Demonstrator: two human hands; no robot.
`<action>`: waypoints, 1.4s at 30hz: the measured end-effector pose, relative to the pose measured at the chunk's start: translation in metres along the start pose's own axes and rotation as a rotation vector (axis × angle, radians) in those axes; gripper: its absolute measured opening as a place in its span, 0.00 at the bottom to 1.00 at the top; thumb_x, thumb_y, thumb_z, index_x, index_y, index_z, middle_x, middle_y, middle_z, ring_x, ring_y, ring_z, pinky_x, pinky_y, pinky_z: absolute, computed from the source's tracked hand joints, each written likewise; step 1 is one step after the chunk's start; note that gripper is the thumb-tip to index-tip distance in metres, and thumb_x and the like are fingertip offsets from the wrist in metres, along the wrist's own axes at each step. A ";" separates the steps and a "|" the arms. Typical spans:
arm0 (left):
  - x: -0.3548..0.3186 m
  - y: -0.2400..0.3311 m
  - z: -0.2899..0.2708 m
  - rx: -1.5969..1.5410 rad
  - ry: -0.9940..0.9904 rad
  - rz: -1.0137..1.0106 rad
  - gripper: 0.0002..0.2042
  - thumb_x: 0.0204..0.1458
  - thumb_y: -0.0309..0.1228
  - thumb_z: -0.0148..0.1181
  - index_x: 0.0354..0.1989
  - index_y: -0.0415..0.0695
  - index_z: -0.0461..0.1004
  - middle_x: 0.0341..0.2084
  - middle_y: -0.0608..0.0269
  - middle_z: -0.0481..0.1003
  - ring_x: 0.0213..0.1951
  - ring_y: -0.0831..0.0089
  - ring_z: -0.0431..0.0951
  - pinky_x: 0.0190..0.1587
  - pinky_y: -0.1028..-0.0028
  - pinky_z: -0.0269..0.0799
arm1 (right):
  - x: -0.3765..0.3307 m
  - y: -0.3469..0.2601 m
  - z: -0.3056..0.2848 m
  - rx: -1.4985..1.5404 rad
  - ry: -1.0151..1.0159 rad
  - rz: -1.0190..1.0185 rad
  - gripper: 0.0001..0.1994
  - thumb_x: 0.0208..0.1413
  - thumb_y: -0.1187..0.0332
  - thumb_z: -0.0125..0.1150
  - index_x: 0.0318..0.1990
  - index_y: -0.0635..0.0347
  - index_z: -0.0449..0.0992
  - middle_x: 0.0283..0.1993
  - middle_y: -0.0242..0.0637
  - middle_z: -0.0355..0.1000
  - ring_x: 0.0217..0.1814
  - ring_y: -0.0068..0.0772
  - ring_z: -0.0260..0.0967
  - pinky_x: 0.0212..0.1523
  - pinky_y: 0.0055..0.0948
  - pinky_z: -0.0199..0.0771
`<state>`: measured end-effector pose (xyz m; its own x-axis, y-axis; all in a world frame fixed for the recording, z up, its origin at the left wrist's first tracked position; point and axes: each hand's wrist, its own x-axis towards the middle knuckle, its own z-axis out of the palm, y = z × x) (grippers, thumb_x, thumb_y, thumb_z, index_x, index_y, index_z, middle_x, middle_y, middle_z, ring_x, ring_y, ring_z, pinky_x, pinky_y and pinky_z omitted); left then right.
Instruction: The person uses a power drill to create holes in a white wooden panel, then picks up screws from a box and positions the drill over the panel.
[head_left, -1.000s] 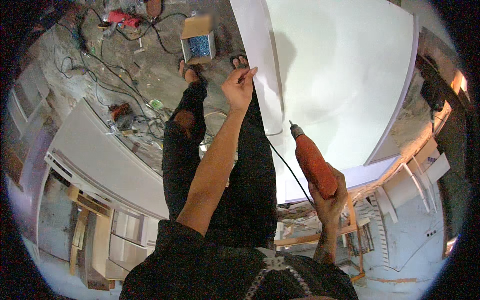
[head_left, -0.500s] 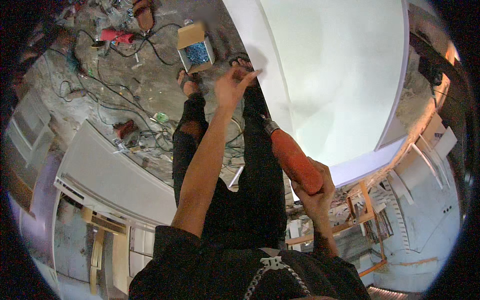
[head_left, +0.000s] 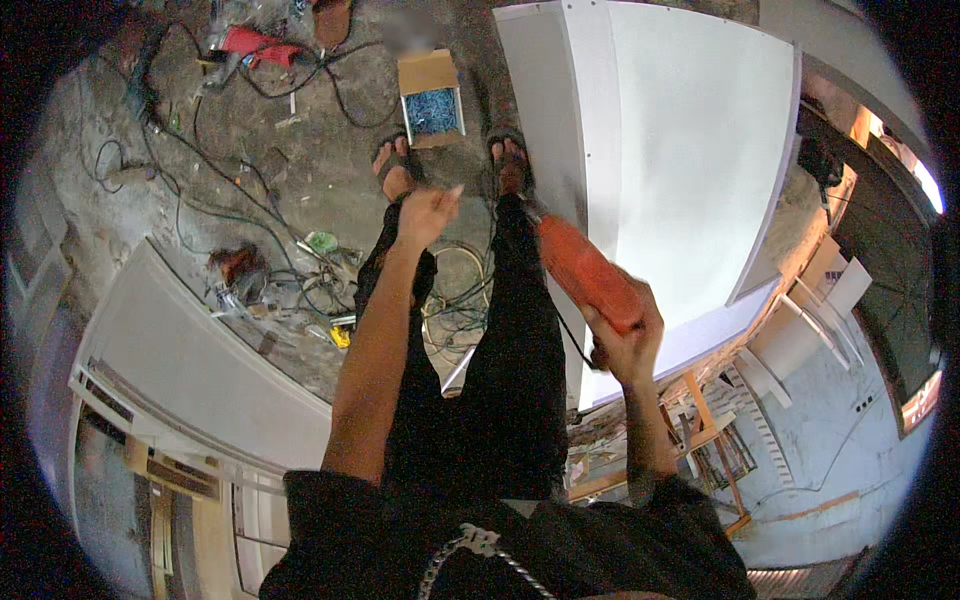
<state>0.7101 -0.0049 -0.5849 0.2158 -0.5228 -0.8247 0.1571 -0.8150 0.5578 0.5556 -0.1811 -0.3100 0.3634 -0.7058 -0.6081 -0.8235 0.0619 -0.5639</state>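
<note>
An orange-red power drill point(head_left: 588, 265) is gripped by my right hand point(head_left: 632, 345), its front end pointing up and left beside my right leg. A dark cord hangs below it. The drill's tip is close to the left edge of a large white panel structure point(head_left: 690, 150), but I cannot tell whether it touches. My left hand point(head_left: 428, 218) hovers over the floor between my legs, fingers drawn together; anything in them is too small to name. Beyond that hand, by my feet, stands an open cardboard box point(head_left: 428, 70) full of small bluish metal pieces that look like screws point(head_left: 433, 112).
Black cables point(head_left: 225, 205) and scraps litter the floor at left. A red tool-like object point(head_left: 258, 46) lies at the far left. Behind me to the left is another white panel point(head_left: 190, 350). Wooden framing point(head_left: 705, 410) and leaning white boards point(head_left: 820, 320) stand at right.
My left hand has drawn back from the white panel's edge, down and left, its fingers closing together. The drill stays in my right hand. The view has shifted, showing more of the panel.
</note>
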 end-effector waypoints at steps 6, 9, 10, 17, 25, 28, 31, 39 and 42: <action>-0.081 -0.021 0.005 -1.224 -0.334 0.097 0.24 0.60 0.45 0.52 0.62 0.48 0.61 0.60 0.63 0.62 0.54 0.56 0.71 0.57 0.55 0.65 | 0.017 0.003 0.095 0.338 -0.142 -0.015 0.24 0.42 0.66 0.75 0.47 0.65 0.74 0.46 0.39 0.74 0.48 0.27 0.71 0.49 0.29 0.72; -0.100 -0.010 0.004 -1.891 -0.295 0.228 0.35 0.55 0.51 0.54 0.68 0.49 0.51 0.65 0.57 0.56 0.63 0.55 0.61 0.65 0.51 0.54 | -0.004 0.024 0.133 0.649 -0.344 0.156 0.28 0.43 0.63 0.75 0.51 0.64 0.72 0.50 0.42 0.73 0.51 0.29 0.70 0.52 0.32 0.71; -0.106 -0.005 -0.003 -1.901 -0.270 0.309 0.36 0.55 0.53 0.53 0.68 0.48 0.51 0.65 0.57 0.56 0.64 0.56 0.60 0.65 0.51 0.55 | -0.009 0.031 0.138 0.566 -0.359 0.098 0.30 0.44 0.62 0.74 0.54 0.64 0.70 0.51 0.42 0.73 0.53 0.30 0.70 0.53 0.33 0.71; -0.027 -0.023 -0.021 -1.753 0.152 0.261 0.33 0.53 0.49 0.55 0.64 0.44 0.56 0.57 0.54 0.66 0.58 0.59 0.66 0.61 0.59 0.61 | -0.026 0.136 0.094 -0.084 -0.724 0.037 0.28 0.53 0.61 0.64 0.61 0.55 0.64 0.56 0.44 0.69 0.56 0.38 0.68 0.52 0.36 0.72; 0.066 -0.211 0.025 -1.492 0.730 0.064 0.32 0.55 0.51 0.53 0.60 0.41 0.57 0.57 0.55 0.60 0.57 0.56 0.62 0.59 0.54 0.61 | -0.071 0.218 0.016 -0.434 -0.558 0.127 0.24 0.56 0.58 0.60 0.58 0.56 0.67 0.55 0.48 0.68 0.58 0.48 0.67 0.57 0.39 0.67; 0.121 -0.363 0.004 -2.107 0.488 0.328 0.38 0.56 0.54 0.51 0.66 0.43 0.44 0.65 0.54 0.43 0.64 0.50 0.49 0.63 0.48 0.53 | -0.082 0.211 0.023 -0.440 -0.452 0.034 0.21 0.57 0.62 0.61 0.56 0.58 0.69 0.53 0.45 0.70 0.54 0.43 0.70 0.54 0.38 0.71; 0.162 -0.446 -0.102 -2.602 -0.678 0.619 0.45 0.57 0.56 0.49 0.70 0.45 0.29 0.70 0.55 0.25 0.70 0.44 0.33 0.67 0.44 0.42 | -0.056 0.192 0.042 0.017 -0.384 0.107 0.21 0.56 0.62 0.61 0.56 0.58 0.69 0.52 0.45 0.73 0.51 0.40 0.72 0.51 0.38 0.75; 0.173 -0.485 0.011 -2.262 0.355 0.221 0.43 0.58 0.53 0.50 0.69 0.43 0.32 0.68 0.48 0.38 0.64 0.49 0.52 0.64 0.49 0.50 | 0.199 0.067 -0.006 -0.341 0.296 -0.264 0.19 0.57 0.69 0.57 0.56 0.58 0.69 0.29 0.31 0.69 0.28 0.22 0.64 0.23 0.20 0.68; 0.165 -0.492 0.007 -1.912 0.587 0.062 0.41 0.55 0.53 0.53 0.66 0.41 0.40 0.61 0.49 0.47 0.58 0.52 0.58 0.60 0.52 0.55 | 0.273 0.025 -0.005 -0.330 0.315 -0.193 0.22 0.56 0.55 0.56 0.57 0.52 0.70 0.37 0.34 0.69 0.37 0.25 0.64 0.34 0.30 0.68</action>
<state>0.6614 0.3083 -0.9965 0.4284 -0.0807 -0.9000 0.6864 0.6768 0.2661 0.6317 -0.3760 -0.4877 0.4157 -0.8644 -0.2829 -0.8666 -0.2820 -0.4117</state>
